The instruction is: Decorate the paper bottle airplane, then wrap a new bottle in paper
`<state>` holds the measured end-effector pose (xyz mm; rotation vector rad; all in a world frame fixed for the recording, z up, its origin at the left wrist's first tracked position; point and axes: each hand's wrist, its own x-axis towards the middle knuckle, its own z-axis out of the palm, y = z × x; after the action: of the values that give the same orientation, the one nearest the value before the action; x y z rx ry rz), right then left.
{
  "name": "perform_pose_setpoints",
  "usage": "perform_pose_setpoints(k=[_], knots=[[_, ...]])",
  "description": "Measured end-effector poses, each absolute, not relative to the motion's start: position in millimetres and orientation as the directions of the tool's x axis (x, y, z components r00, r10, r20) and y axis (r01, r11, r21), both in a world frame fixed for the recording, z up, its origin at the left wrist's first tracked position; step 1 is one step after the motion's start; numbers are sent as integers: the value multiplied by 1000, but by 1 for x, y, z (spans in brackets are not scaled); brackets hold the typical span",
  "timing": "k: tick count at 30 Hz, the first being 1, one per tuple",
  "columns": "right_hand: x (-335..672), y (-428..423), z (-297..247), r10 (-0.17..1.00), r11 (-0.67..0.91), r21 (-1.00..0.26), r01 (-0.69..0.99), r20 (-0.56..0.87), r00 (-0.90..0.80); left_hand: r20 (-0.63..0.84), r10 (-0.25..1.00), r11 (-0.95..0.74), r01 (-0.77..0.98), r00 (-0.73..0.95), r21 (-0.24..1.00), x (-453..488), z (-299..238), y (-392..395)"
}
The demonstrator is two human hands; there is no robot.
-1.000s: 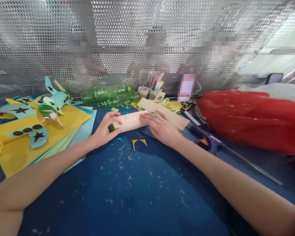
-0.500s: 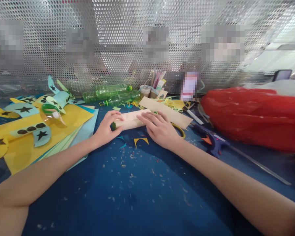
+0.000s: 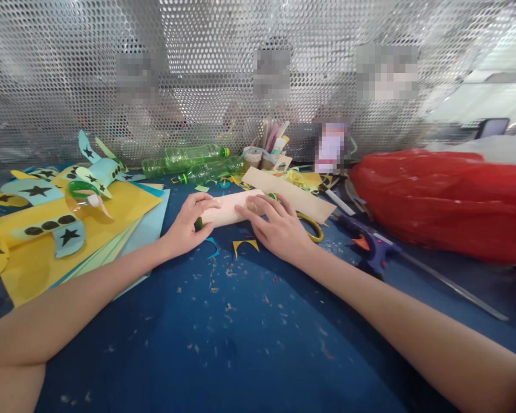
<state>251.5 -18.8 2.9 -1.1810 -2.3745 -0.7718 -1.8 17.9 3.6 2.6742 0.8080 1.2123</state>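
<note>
A small green bottle wrapped in cream paper (image 3: 227,209) lies sideways on the blue table, its green ends just showing at both sides. My left hand (image 3: 192,221) grips the left end, thumb in front and fingers over the top. Over the right end, my right hand (image 3: 277,223) is curved with its fingers pressed on the paper. Just behind lies a flat cream paper strip (image 3: 292,195). Yellow-handled scissors (image 3: 313,228) sit beside my right hand, partly hidden by it. In front are a yellow paper offcut (image 3: 246,245) and a blue offcut (image 3: 211,248).
Paper-covered airplane models (image 3: 47,221) and colored sheets (image 3: 129,252) occupy the left. Green bottles (image 3: 193,158) and a cup of sticks (image 3: 253,156) stand near the perforated metal screen (image 3: 210,34). At right are a glue gun (image 3: 376,249) with a long glue stick and a red bag (image 3: 442,206).
The wrapped bottle has turned slightly, and the paper edge that ran along its front is out of sight. My right fingers have shifted a little and curl more over it.
</note>
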Motion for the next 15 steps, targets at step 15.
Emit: perform_pose_setpoints(k=[15], knots=[[250,-23,5,620,488,308,817,536,-573,640,512,-839,494,573,229,0,-1,16]])
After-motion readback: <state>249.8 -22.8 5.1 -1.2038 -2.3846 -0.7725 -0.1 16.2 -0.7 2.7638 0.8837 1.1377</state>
